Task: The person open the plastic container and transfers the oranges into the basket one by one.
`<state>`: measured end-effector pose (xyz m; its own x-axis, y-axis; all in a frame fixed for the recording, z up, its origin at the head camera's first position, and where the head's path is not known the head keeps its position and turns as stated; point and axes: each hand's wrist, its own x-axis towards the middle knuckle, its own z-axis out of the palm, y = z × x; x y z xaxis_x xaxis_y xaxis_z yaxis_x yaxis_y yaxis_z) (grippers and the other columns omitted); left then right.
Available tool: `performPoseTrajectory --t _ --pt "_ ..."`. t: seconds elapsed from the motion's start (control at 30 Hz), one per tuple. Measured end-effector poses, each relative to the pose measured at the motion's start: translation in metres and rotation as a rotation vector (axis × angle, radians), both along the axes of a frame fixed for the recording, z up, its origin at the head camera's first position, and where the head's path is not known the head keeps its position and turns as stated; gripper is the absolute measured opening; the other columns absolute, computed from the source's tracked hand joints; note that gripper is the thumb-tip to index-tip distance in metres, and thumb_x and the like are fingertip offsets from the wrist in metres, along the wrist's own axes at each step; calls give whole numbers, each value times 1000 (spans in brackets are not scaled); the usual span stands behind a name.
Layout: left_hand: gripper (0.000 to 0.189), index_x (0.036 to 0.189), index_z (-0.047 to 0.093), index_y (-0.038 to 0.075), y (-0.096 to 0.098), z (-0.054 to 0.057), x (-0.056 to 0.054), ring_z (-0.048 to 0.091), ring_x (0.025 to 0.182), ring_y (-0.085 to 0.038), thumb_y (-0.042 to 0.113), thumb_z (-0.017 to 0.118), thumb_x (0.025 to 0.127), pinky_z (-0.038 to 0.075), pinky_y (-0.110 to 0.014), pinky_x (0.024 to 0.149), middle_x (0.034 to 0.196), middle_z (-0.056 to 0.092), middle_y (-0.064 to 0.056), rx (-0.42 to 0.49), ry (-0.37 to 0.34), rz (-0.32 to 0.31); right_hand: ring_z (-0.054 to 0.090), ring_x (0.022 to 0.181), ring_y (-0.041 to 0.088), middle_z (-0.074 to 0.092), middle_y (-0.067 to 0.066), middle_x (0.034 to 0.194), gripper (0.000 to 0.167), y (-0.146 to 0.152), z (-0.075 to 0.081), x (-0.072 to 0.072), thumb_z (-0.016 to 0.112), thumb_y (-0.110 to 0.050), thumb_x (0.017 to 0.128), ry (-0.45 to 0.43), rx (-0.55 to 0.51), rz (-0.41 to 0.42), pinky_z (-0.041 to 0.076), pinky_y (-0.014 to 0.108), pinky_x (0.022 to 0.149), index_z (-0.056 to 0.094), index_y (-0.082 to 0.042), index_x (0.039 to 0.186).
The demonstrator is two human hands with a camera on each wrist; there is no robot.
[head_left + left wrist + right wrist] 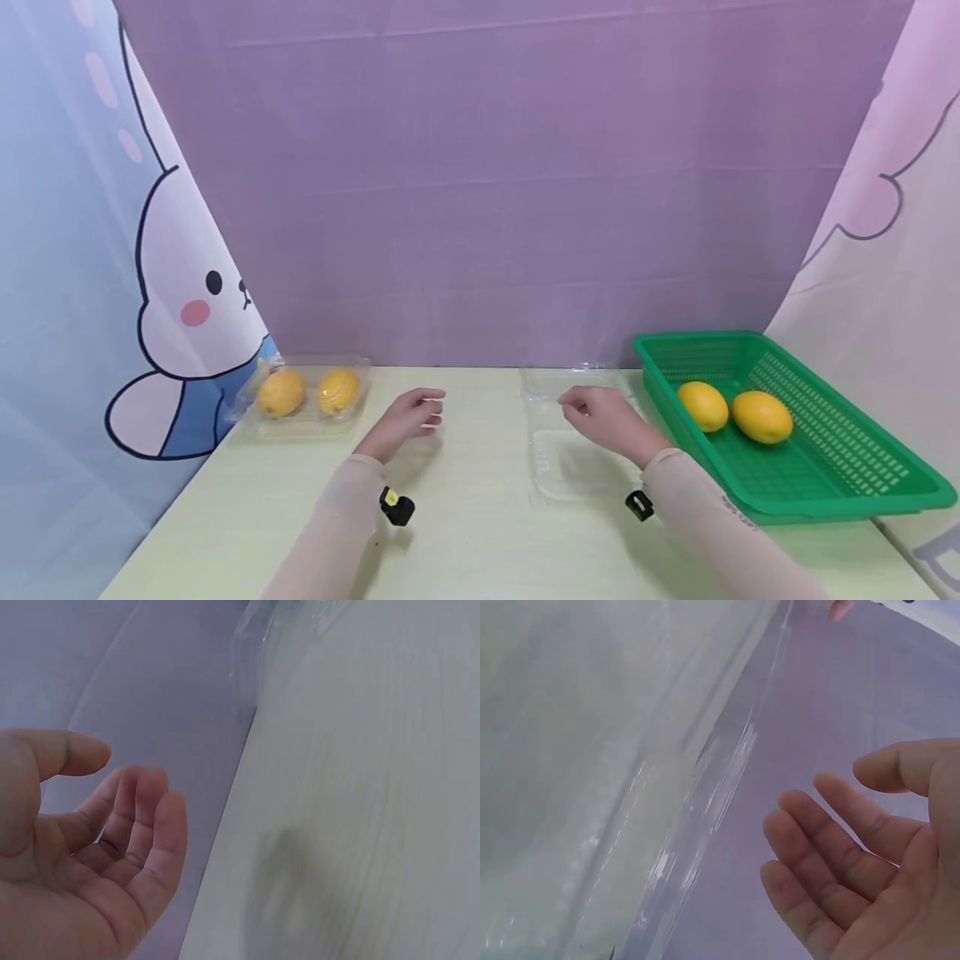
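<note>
My left hand [407, 422] hovers over the table left of centre, holding nothing. In the left wrist view its fingers [166, 832] are loosely curved, with the thumb apart from them. My right hand [611, 421] is above a clear plastic box [551, 467] that lies opened out on the table, partly hidden by that hand and forearm. Nothing is between the right hand's relaxed fingers [802, 832] in the right wrist view, where the box's shiny edge [727, 776] shows beside them.
At the back left, another clear plastic box [311, 362] contains two lemons [281, 393]. A green basket [847, 505] stands on the right with two lemons [762, 417] inside. Behind the pale table [480, 533] hangs a purple curtain [480, 192]; printed cloths flank both sides.
</note>
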<state>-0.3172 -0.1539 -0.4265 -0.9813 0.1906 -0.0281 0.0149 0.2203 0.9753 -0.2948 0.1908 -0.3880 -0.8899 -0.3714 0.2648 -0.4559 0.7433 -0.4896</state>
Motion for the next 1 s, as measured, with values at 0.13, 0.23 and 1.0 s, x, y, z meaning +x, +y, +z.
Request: performPoseTrajectory --t 0.13,0.23,1.0 --pt "43 141 49 -5 -15 5 3 56 116 -41 16 51 103 53 -44 96 127 56 -26 -3 5 19 66 90 17 72 1 99 22 -13 0 -1 58 -14 98 -9 -38 13 56 39 82 74 -8 111" --pt "43 142 48 -4 -23 6 3 55 118 -42 17 50 105 52 -44 97 130 54 -27 -8 6 26 65 90 16 71 1 99 22 -23 2 -2 58 -14 98 -38 -77 19 55 39 82 74 -8 112" --pt "42 141 49 -2 -68 17 7 60 110 -37 18 49 104 54 -44 93 114 62 -16 -141 51 159 64 89 15 71 1 99 20 -60 -15 -4 59 -13 99 -77 -189 14 56 36 81 72 -10 114"
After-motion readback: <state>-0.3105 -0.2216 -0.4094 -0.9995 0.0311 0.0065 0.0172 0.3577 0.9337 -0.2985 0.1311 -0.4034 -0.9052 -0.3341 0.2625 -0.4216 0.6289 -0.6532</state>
